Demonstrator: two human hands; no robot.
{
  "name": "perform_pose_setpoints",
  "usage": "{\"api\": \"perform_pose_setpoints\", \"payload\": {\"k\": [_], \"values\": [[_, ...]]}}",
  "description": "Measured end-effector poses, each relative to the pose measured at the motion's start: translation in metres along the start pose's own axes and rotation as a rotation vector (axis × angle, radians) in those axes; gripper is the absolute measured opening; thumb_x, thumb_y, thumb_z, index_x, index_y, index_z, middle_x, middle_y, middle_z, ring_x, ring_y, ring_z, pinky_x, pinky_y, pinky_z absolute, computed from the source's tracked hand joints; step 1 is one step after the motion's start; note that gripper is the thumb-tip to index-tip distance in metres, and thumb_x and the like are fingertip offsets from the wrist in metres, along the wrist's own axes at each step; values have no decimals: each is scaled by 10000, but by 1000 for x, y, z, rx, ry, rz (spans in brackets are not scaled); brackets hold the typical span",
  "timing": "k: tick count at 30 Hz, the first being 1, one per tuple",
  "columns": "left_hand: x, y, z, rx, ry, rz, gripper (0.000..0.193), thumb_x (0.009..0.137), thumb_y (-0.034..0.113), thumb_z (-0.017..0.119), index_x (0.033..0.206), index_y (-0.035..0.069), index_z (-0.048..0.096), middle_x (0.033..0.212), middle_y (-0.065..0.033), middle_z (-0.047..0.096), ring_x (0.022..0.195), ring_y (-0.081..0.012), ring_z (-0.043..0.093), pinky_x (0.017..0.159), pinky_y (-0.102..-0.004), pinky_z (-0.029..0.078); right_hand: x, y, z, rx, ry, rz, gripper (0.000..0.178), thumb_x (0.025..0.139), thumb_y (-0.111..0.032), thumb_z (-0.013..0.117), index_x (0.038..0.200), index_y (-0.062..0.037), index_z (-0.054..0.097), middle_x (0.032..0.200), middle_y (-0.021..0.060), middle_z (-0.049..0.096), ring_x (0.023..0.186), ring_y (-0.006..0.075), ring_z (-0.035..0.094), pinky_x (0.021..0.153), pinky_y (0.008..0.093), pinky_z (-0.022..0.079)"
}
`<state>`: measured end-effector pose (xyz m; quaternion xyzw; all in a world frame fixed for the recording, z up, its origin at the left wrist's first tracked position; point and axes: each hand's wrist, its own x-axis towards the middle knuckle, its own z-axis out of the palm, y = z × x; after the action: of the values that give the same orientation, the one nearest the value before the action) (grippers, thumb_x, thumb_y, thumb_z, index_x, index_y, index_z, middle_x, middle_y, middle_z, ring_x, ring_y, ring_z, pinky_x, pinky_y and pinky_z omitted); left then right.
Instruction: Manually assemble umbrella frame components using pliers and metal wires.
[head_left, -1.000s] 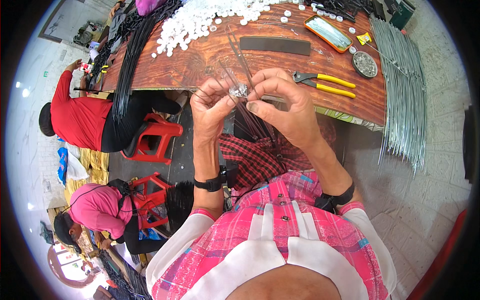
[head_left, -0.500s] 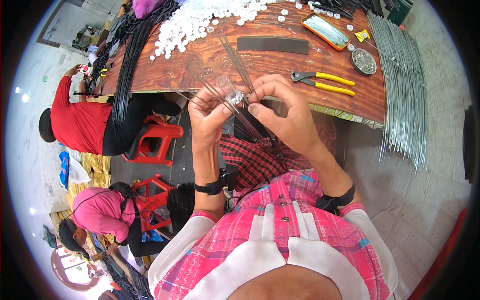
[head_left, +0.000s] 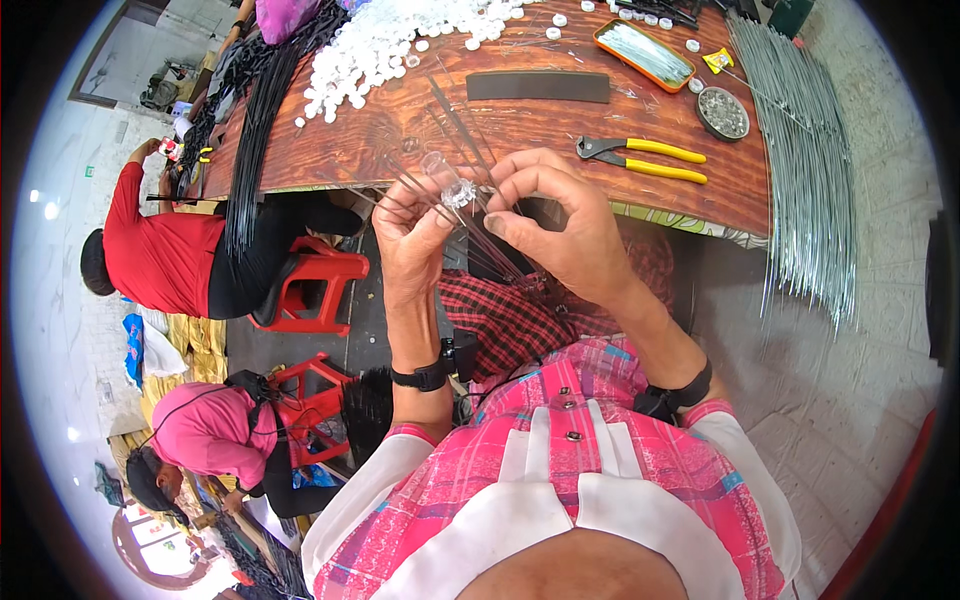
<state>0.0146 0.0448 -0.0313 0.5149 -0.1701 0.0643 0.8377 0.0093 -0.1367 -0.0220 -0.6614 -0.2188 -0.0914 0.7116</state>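
My left hand (head_left: 408,243) is closed around a small clear plastic hub (head_left: 458,193) with a notched rim and a tube-like part. Several thin dark metal rods (head_left: 492,248) fan out around this hub, passing above and below my fingers. Close beside it, my right hand (head_left: 565,215) pinches thin dark rods (head_left: 458,125) between thumb and fingertips, at the hub's right side. Exactly how many rods sit in the notches is too fine to make out. Both hands are raised in front of the table's near edge, above my lap.
On the wooden table (head_left: 420,135) lie yellow-handled pliers (head_left: 660,160), a dark flat bar (head_left: 538,87), an orange-rimmed tin (head_left: 645,55) of thin pins, a round bowl (head_left: 722,113), white caps (head_left: 370,50) and long wire bundles (head_left: 800,170). Two people sit at left near red stools (head_left: 315,285).
The view has shifted slightly, so the table sits a little further left. The hub has moved slightly left within my left hand's grip, and the rods beside it look more spread.
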Motion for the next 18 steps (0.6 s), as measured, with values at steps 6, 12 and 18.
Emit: {"api": "perform_pose_setpoints", "payload": {"k": [6, 12, 18], "values": [[-1, 0, 0, 1, 5, 0, 272, 779, 49, 707, 1021, -27, 610, 1019, -210, 662, 873, -205, 662, 801, -339, 539, -2, 8, -1, 106, -66, 15, 145, 746, -89, 719, 865, -24, 671, 1049, 96, 611, 1055, 206, 569, 942, 323, 415], [-1, -3, -7, -24, -3, -7, 272, 765, 78, 727, 987, -24, 608, 989, -206, 666, 864, -200, 660, 796, -326, 531, -1, 12, -5, 247, -113, 66, 158, 815, -149, 666, 895, -13, 670, 1057, 103, 614, 1053, 200, 566, 944, 328, 408], [1, -1, -1, -2, -2, -25, 264, 756, 96, 732, 950, -27, 601, 965, -199, 669, 844, -190, 657, 783, -317, 529, -3, 11, 2, 331, -54, 147, 198, 846, -166, 638, 932, 12, 638, 959, 78, 633, 969, 157, 579, 909, 303, 426]]}}
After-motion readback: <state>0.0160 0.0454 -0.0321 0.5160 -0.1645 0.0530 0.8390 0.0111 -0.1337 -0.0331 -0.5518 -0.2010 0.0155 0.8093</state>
